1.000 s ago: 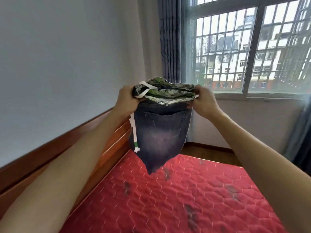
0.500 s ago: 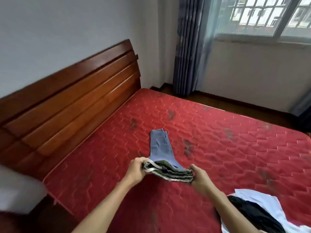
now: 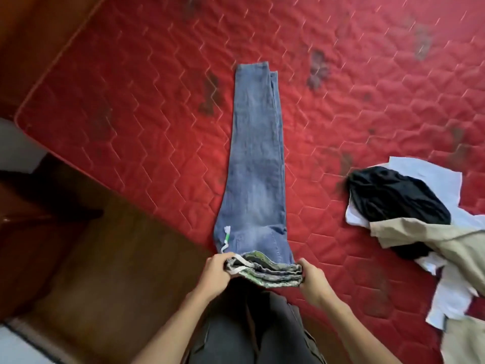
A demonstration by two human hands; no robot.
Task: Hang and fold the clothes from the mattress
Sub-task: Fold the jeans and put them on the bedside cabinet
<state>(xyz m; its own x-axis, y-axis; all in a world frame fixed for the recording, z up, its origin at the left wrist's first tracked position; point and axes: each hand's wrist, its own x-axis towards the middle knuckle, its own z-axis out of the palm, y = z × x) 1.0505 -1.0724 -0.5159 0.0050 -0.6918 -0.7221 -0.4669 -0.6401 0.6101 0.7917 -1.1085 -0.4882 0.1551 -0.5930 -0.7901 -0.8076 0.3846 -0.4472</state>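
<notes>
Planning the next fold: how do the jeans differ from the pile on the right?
The jeans lie flat; the pile is crumpled. Left hand and right hand grip the jeans' waist; the pile is untouched. Jeans are blue; the pile mixes black, white, beige. Both lie on the mattress.

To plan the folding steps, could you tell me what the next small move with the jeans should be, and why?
Probably lift the waistband forward towards the hems, folding the jeans in half. They already lie flat on the mattress, legs stacked, and the left hand and right hand each grip one end of the waistband.
</notes>
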